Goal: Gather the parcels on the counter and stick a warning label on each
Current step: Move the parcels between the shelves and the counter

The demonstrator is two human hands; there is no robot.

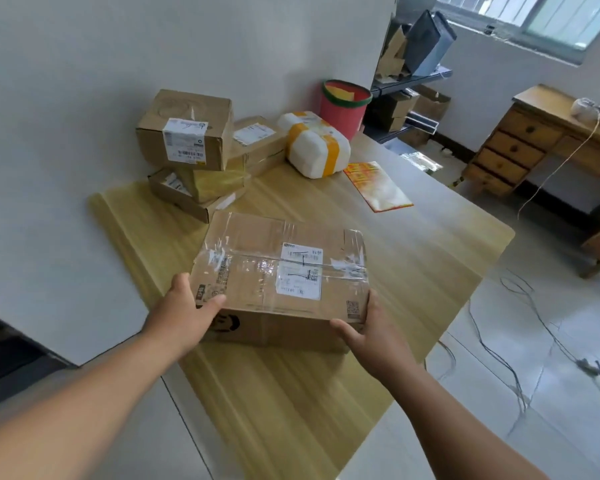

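A large taped cardboard parcel (pixel 257 271) with a white shipping label lies on the wooden counter (pixel 413 258). My left hand (pixel 184 313) grips its near left corner, and my right hand (pixel 368 334) grips its near right corner. Behind it stands a stack of parcels: a brown box (pixel 187 133) on top of a yellow-taped box (pixel 219 183) and a flat box (pixel 187 202). Another flat carton (pixel 257 140) lies beside them. A white foam parcel (pixel 316 150) with yellow tape sits further right. A sheet of red and yellow warning labels (pixel 378 185) lies on the counter.
A white wall runs along the counter's left side. A red bin (pixel 343 105) stands behind the counter. A wooden desk with drawers (pixel 520 147) is at the right, shelves with boxes (pixel 409 98) at the back. Cables (pixel 520 358) trail over the tiled floor.
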